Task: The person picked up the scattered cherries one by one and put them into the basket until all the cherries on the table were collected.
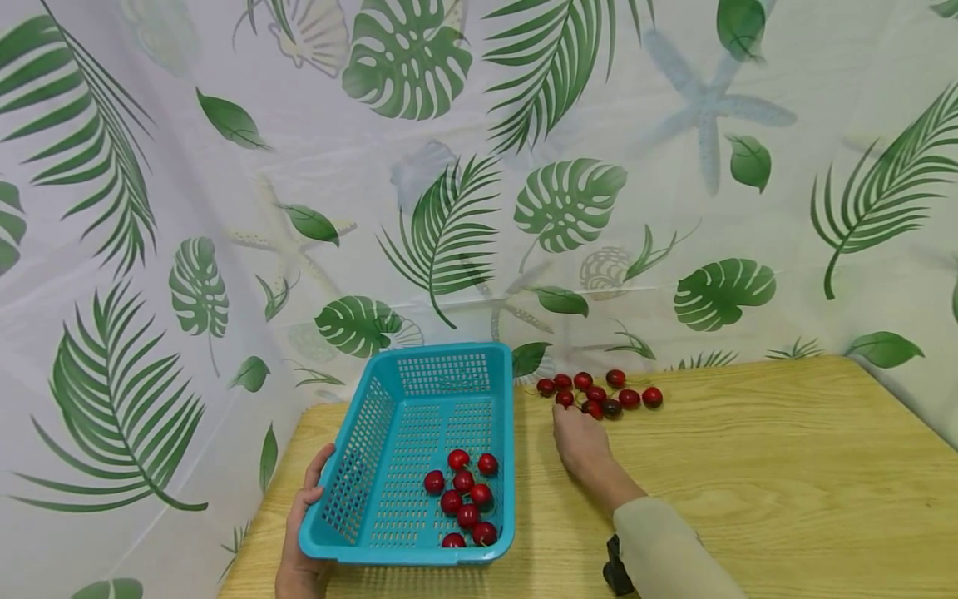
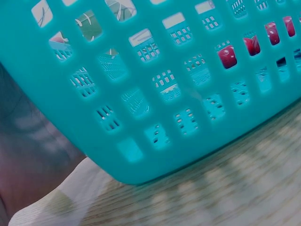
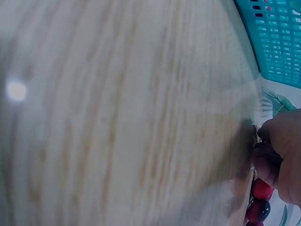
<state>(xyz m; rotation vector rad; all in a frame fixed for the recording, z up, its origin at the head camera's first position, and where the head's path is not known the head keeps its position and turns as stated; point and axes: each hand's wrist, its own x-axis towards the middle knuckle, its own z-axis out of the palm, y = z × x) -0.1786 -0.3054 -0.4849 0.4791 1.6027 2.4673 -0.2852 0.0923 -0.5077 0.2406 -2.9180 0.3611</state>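
Observation:
A blue-green plastic basket (image 1: 407, 553) with perforated walls stands on the table at the left, several red cherries (image 1: 467, 516) gathered in its near right part. At its left side my left hand (image 1: 299, 528) grips the rim; the left wrist view shows the basket's holed wall (image 2: 141, 117) close up. To the right of the basket, my right hand (image 1: 585, 449) reaches to a loose group of cherries (image 1: 629, 398). Its thumb and fingertips pinch a cherry (image 1: 565, 398) at the group's near left. In the right wrist view, the curled fingers (image 3: 287, 141) partly hide it.
The wooden table (image 1: 786, 466) stretches off to the right of the cherries. A white cloth (image 1: 479, 249) printed with green leaves hangs behind the table and along its left side. The basket's right wall stands between the two groups of cherries.

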